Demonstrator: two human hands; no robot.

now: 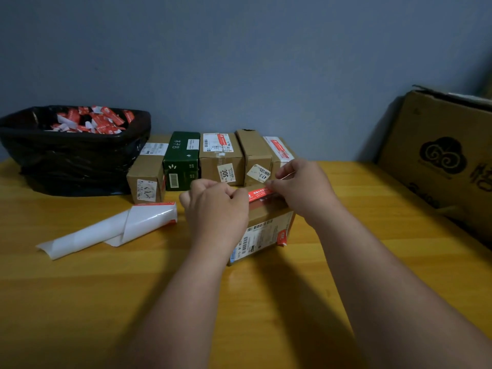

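**Red strip held over the box, work looks well advanced**

The small brown cardboard box (pixel 266 230) lies on the yellow wooden counter (pixel 80 288), directly under both hands. The left hand (pixel 215 206) has curled fingers that pinch one end of the red and white paper strip (pixel 259 195). The right hand (pixel 300 187) pinches the other end between thumb and fingers. The strip lies across the top of the box; I cannot tell if it goes on or comes off.

I judge the work to be well along. The row of five parcels (pixel 221 158) stands behind, and the black plastic bag (pixel 72 161) is full of red and white scraps. Only this box seems left.

A curled white paper sheet (pixel 111 230) lies to the left. A large brown carton (pixel 439 161) stands to the right, against the grey-blue wall (pixel 239 62).
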